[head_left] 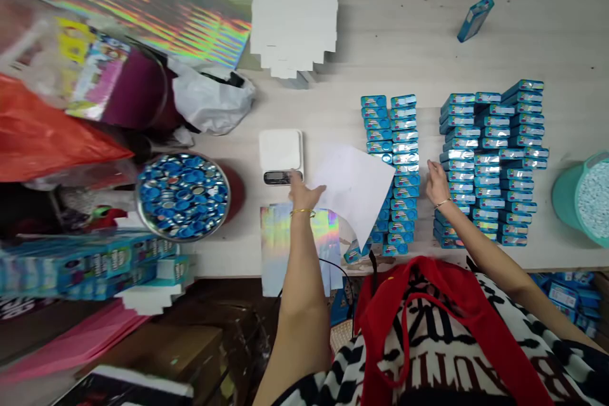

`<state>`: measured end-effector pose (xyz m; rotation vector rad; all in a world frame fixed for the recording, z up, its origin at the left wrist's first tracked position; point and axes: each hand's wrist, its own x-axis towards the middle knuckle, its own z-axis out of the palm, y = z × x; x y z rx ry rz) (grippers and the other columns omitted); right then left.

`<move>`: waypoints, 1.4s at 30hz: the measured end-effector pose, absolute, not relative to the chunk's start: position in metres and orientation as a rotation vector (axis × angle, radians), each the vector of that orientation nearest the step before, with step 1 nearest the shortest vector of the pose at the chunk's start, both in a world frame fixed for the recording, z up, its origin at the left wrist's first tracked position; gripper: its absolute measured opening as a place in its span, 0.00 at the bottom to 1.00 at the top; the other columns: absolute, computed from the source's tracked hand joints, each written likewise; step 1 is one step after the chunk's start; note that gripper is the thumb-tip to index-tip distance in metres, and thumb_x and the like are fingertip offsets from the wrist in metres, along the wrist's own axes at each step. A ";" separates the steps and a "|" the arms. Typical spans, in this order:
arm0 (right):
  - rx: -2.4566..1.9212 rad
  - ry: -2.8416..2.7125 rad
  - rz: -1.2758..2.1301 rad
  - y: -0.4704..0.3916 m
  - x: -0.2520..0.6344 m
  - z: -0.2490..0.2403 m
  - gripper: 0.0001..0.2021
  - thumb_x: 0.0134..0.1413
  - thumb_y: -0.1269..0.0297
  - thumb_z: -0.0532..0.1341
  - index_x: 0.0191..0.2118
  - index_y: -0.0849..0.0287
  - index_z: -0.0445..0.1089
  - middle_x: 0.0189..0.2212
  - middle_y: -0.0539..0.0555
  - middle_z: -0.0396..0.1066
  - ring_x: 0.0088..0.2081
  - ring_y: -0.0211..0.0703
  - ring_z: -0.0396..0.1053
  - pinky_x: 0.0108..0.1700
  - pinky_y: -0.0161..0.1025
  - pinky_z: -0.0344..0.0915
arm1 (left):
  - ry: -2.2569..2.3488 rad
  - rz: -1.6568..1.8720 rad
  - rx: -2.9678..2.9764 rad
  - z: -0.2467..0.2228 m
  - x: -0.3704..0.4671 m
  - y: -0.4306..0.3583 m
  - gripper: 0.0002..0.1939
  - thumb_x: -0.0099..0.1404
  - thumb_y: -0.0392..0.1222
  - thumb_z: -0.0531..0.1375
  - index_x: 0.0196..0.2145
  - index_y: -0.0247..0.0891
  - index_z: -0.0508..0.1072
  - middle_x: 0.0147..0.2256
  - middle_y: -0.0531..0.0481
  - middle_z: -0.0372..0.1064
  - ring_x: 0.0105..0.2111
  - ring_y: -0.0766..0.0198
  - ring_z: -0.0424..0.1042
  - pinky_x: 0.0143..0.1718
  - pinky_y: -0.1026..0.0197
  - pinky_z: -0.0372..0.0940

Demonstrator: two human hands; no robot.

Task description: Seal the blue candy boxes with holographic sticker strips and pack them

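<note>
Apparently the small blue boxes stand in long columns to keep them tidy and within reach: a narrow pair [404, 181] right of centre, a broader block [490, 181] farther right. A gap of bare surface [428, 117] parts them, perhaps left for a hand to work in. The scale [280, 147] sits left of centre with its display facing the person, probably for easy reading.

The left hand [302, 193] is at the scale's lower right corner, fingers spread and thumb out over the white sheet [349, 187]; whether a fingertip presses the scale, I cannot tell. The right hand [437, 185] is in the gap, just beside the broader block; its fingers look bent together, but whether they pinch anything is unclear. The bowl [229, 195] of blue and silver pieces lies left of the scale, the teal bucket [565, 196] at the right edge.
</note>
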<state>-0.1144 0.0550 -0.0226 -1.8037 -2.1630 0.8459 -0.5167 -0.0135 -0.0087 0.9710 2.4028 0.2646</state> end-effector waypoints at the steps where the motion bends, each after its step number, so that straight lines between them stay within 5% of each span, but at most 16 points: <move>1: -1.770 -2.135 0.830 0.057 -0.114 -0.019 0.28 0.65 0.65 0.45 0.67 0.66 0.57 0.61 0.68 0.58 0.63 0.57 0.58 0.64 0.54 0.59 | 2.379 0.221 0.950 -0.015 -0.517 -0.010 0.49 0.54 0.42 0.70 0.67 0.35 0.49 0.64 0.35 0.59 0.65 0.47 0.57 0.66 0.45 0.50; 9: -1.719 -1.929 0.944 0.058 -0.132 0.019 0.31 0.64 0.48 0.50 0.64 0.64 0.61 0.58 0.70 0.59 0.44 0.51 0.70 0.40 0.48 0.74 | 2.606 0.032 0.623 -0.036 -0.509 -0.014 0.41 0.57 0.47 0.67 0.62 0.30 0.56 0.59 0.26 0.63 0.59 0.37 0.62 0.56 0.38 0.58; 12: -1.728 -1.891 0.986 0.053 -0.147 0.033 0.31 0.64 0.46 0.50 0.64 0.64 0.62 0.56 0.70 0.60 0.41 0.48 0.70 0.36 0.45 0.73 | 2.482 0.043 0.736 -0.027 -0.510 -0.024 0.25 0.63 0.41 0.62 0.56 0.31 0.65 0.53 0.32 0.70 0.55 0.45 0.67 0.57 0.43 0.58; 14: -1.700 -1.914 0.976 0.052 -0.160 0.050 0.31 0.65 0.46 0.49 0.64 0.61 0.61 0.57 0.69 0.61 0.44 0.49 0.70 0.38 0.45 0.74 | 2.434 0.130 0.910 -0.011 -0.513 -0.030 0.16 0.67 0.38 0.57 0.52 0.35 0.72 0.52 0.37 0.71 0.55 0.51 0.67 0.57 0.50 0.59; 17: -1.539 -2.041 0.822 0.060 -0.191 0.094 0.29 0.67 0.47 0.47 0.66 0.57 0.59 0.59 0.66 0.60 0.57 0.54 0.65 0.52 0.52 0.71 | 2.349 0.377 1.435 0.031 -0.514 -0.041 0.16 0.69 0.35 0.51 0.49 0.40 0.76 0.48 0.42 0.73 0.51 0.55 0.69 0.53 0.53 0.61; 20: -1.263 -2.273 0.611 0.075 -0.235 0.156 0.30 0.68 0.45 0.46 0.69 0.52 0.53 0.66 0.61 0.56 0.68 0.56 0.51 0.67 0.60 0.53 | 2.192 0.688 1.990 0.091 -0.508 -0.051 0.18 0.70 0.33 0.51 0.49 0.43 0.76 0.50 0.44 0.74 0.52 0.56 0.70 0.52 0.51 0.63; 24: -0.935 -2.679 0.610 0.091 -0.283 0.230 0.43 0.56 0.32 0.54 0.69 0.55 0.54 0.67 0.60 0.57 0.71 0.66 0.42 0.69 0.70 0.34 | 2.015 0.996 2.373 0.171 -0.489 -0.065 0.19 0.69 0.30 0.53 0.52 0.46 0.74 0.57 0.45 0.71 0.61 0.57 0.65 0.60 0.46 0.60; 26: -0.801 -2.846 0.802 0.092 -0.290 0.250 0.47 0.50 0.28 0.58 0.67 0.57 0.59 0.64 0.62 0.63 0.68 0.68 0.50 0.69 0.71 0.36 | 1.966 1.160 2.451 0.199 -0.481 -0.073 0.20 0.69 0.30 0.54 0.54 0.45 0.72 0.57 0.44 0.72 0.62 0.58 0.65 0.63 0.44 0.59; 30: -0.612 -2.868 1.447 0.074 -0.273 0.257 0.44 0.51 0.30 0.59 0.65 0.56 0.61 0.62 0.62 0.65 0.62 0.57 0.63 0.66 0.57 0.57 | 1.918 1.503 2.484 0.229 -0.468 -0.090 0.19 0.69 0.30 0.54 0.54 0.45 0.72 0.54 0.44 0.74 0.61 0.57 0.67 0.62 0.42 0.62; 35: -0.650 -2.610 1.643 0.039 -0.249 0.248 0.51 0.50 0.30 0.60 0.73 0.49 0.42 0.74 0.57 0.38 0.73 0.56 0.36 0.72 0.56 0.43 | 1.770 1.658 2.551 0.244 -0.448 -0.106 0.19 0.71 0.33 0.52 0.56 0.46 0.69 0.52 0.45 0.75 0.61 0.56 0.67 0.61 0.40 0.64; 37: -0.620 -2.493 1.719 0.026 -0.245 0.252 0.58 0.45 0.30 0.63 0.74 0.50 0.36 0.74 0.58 0.34 0.73 0.57 0.34 0.72 0.57 0.42 | 1.692 1.681 2.554 0.253 -0.440 -0.110 0.21 0.70 0.33 0.53 0.58 0.46 0.68 0.54 0.44 0.74 0.61 0.56 0.67 0.61 0.40 0.64; 39: -0.533 -2.396 1.860 0.013 -0.242 0.260 0.58 0.42 0.32 0.67 0.73 0.51 0.41 0.72 0.60 0.45 0.71 0.58 0.45 0.70 0.55 0.48 | 1.654 1.667 2.551 0.264 -0.435 -0.115 0.23 0.69 0.33 0.54 0.60 0.48 0.66 0.55 0.45 0.73 0.61 0.55 0.67 0.61 0.39 0.64; 42: -0.477 -2.233 2.133 -0.010 -0.234 0.274 0.43 0.45 0.36 0.67 0.63 0.55 0.63 0.57 0.58 0.69 0.58 0.54 0.66 0.60 0.50 0.63 | 1.593 1.447 2.590 0.288 -0.437 -0.126 0.28 0.68 0.34 0.54 0.62 0.55 0.64 0.55 0.48 0.73 0.60 0.55 0.69 0.60 0.38 0.65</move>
